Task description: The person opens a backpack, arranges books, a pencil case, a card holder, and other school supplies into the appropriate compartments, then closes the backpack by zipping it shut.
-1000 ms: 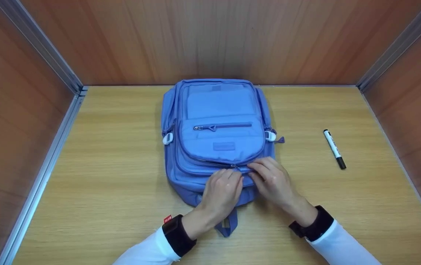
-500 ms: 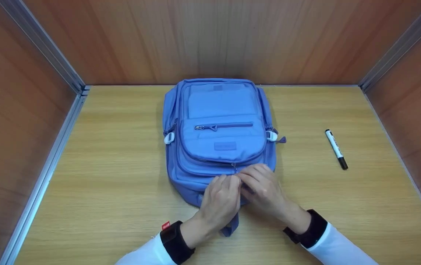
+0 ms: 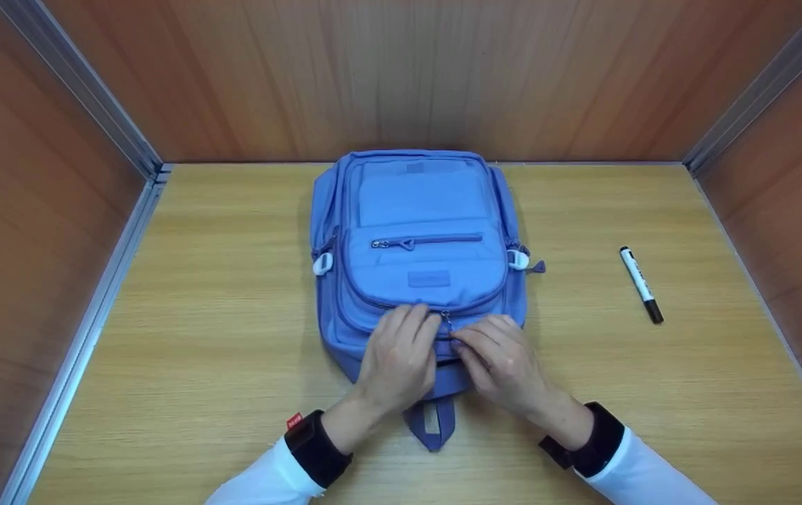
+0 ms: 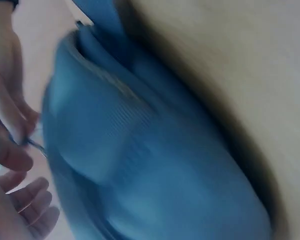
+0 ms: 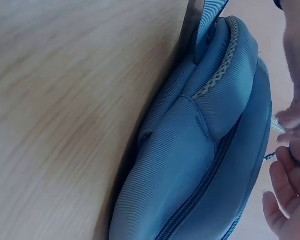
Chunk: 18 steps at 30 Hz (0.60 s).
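A blue backpack (image 3: 423, 189) lies on the table, front side up, its top handle (image 3: 432, 435) toward the person. With thumb and forefinger, my right hand (image 3: 499, 365) pinches the pull of the curved front-pocket zipper, whose metal slider (image 3: 445, 317) shows just beyond the fingertips. To its left, my left hand (image 3: 399, 358) is over the pocket's near edge. In the left wrist view, the left hand (image 4: 32, 202) has loosely bent, parted fingers and shows nothing in them. The right wrist view shows the right hand (image 5: 290, 185) at a thin cord. Most of the pull is hidden.
A white marker with black ends (image 3: 641, 284) lies on the wooden table (image 3: 219, 337), right of the backpack. Wood-grain panels (image 3: 415, 77) enclose the back and both sides. Another zipper pull (image 3: 536, 267) sticks out at the backpack's right side.
Both hands first shifted to the zipper pull, the right one moving left and nearer. Since then the left hand has moved left and slightly away from the person, apart from the right hand.
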Motion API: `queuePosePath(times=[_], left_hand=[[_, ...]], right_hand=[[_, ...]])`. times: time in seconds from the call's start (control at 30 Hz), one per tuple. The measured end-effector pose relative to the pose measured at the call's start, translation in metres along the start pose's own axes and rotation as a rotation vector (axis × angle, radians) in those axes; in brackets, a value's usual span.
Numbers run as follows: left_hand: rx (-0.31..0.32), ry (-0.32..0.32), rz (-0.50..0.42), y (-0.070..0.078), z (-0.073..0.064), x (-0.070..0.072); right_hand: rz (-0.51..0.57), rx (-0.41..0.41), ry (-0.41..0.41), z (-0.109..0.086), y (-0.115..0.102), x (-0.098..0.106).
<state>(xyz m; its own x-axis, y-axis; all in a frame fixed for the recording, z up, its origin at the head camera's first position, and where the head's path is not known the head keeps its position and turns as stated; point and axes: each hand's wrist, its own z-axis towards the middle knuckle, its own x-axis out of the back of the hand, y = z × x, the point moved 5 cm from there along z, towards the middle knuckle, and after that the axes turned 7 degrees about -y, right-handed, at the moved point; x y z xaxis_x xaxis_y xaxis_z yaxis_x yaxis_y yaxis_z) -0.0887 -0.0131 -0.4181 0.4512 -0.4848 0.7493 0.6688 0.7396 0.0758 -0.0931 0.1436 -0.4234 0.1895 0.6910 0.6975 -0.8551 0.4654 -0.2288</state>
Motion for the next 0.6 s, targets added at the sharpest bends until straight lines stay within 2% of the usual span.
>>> queuePosePath(times=[0.17,0.27,0.4,0.6], left_hand=[[0.055,-0.101,0.054,-0.026,0.001,0.0],[0.065,-0.144,0.058,-0.037,0.003,-0.001],[0.051,-0.148,0.059,-0.045,0.004,-0.001],[0.06,-0.131,0.038,-0.048,0.005,0.002]], right_hand=[[0.027,-0.034,0.013,-0.001,0.001,0.005],[0.041,-0.054,0.029,-0.001,0.003,0.008],[0.051,-0.09,0.038,-0.002,0.006,0.012],[0.08,-0.157,0.042,-0.007,0.019,0.022]])
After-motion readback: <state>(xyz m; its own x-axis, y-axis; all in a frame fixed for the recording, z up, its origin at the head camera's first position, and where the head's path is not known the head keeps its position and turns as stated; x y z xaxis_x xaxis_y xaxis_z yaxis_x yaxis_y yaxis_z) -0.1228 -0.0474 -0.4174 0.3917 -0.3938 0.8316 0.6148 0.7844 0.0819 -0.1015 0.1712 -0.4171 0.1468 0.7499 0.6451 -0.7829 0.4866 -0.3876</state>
